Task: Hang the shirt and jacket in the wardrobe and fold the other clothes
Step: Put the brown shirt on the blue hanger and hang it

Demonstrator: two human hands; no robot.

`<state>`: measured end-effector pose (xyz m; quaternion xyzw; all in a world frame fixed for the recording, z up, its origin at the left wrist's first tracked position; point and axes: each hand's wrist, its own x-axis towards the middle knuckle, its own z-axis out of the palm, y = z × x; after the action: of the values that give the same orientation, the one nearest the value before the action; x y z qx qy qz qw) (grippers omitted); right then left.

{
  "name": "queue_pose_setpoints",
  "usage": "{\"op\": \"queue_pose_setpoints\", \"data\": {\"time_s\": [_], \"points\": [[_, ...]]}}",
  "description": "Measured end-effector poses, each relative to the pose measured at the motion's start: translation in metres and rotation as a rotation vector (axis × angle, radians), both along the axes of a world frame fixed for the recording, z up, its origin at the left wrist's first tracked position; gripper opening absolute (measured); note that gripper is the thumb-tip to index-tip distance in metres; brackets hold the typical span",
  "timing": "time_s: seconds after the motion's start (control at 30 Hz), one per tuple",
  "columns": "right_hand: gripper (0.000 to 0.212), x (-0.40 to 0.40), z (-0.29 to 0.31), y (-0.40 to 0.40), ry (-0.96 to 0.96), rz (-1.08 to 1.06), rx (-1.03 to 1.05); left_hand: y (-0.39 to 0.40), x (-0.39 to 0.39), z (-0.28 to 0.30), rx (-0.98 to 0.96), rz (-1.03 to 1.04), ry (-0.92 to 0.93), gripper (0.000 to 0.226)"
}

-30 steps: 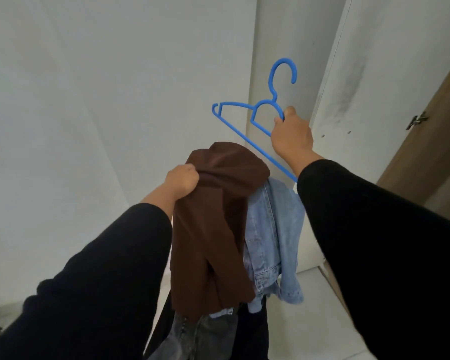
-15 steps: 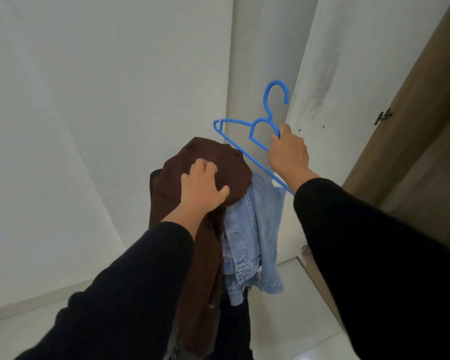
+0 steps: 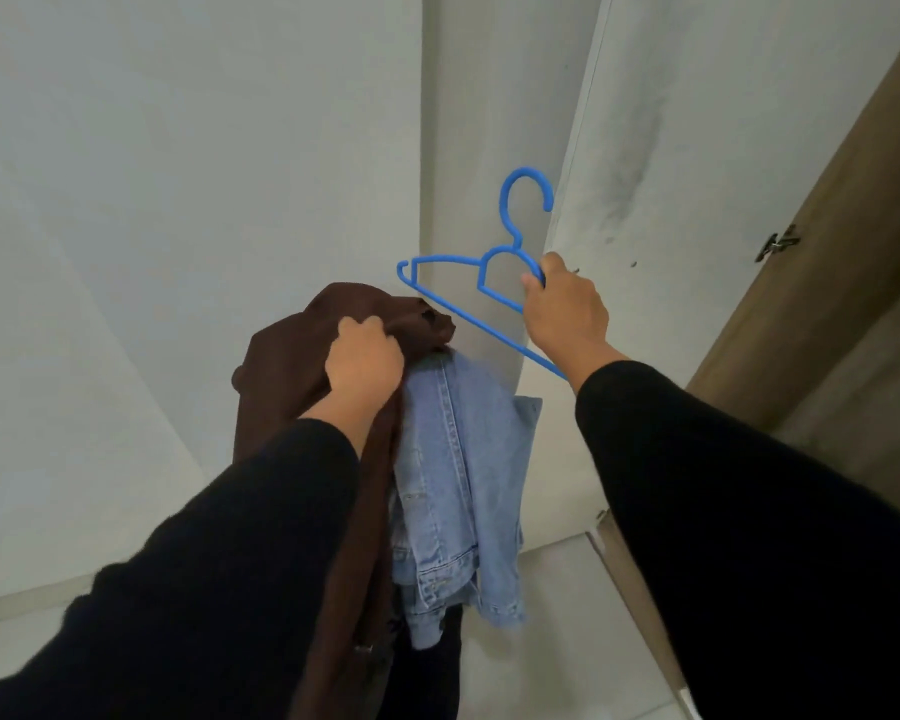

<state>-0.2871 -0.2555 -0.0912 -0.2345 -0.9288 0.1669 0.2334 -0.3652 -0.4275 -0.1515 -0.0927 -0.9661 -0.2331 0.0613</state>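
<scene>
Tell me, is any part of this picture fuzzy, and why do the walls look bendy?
Head view: the denim jacket's upper edge is smeared by motion blur, while the blue hanger looks sharp. Head view: the wide-angle lens bends and tilts the white walls. Head view: the light is soft and even, no glare, with only faint shadows.
</scene>
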Motion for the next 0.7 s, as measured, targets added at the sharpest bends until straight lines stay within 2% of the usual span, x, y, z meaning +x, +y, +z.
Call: {"op": "queue_pose_setpoints", "data": {"time_s": [0.13, 0.23, 0.33, 0.47, 0.57, 0.7], "points": [[0.029, -0.005, 0.014, -0.007, 0.04, 0.049, -0.031, -0.028, -0.022, 0.047, 0.431, 0.244, -0.175, 0.041], [0.028, -0.009, 0.035, -0.018, 0.115, 0.099, -0.13, -0.052, -0.026, 0.076, 0.626, 0.286, -0.239, 0.041], [0.023, -0.014, 0.059, -0.034, 0.212, 0.145, -0.283, -0.08, -0.02, 0.099, 0.595, 0.152, -0.2, 0.041], [0.009, -0.015, 0.086, -0.062, 0.334, 0.203, -0.467, -0.119, -0.016, 0.129, 0.522, -0.039, -0.031, 0.03], [0.01, -0.014, 0.102, -0.086, 0.426, 0.27, -0.594, -0.145, -0.011, 0.152, 0.457, -0.048, 0.061, 0.03], [0.01, -0.004, 0.125, -0.12, 0.52, 0.371, -0.809, -0.17, -0.003, 0.179, 0.49, 0.045, 0.067, 0.036]]}}
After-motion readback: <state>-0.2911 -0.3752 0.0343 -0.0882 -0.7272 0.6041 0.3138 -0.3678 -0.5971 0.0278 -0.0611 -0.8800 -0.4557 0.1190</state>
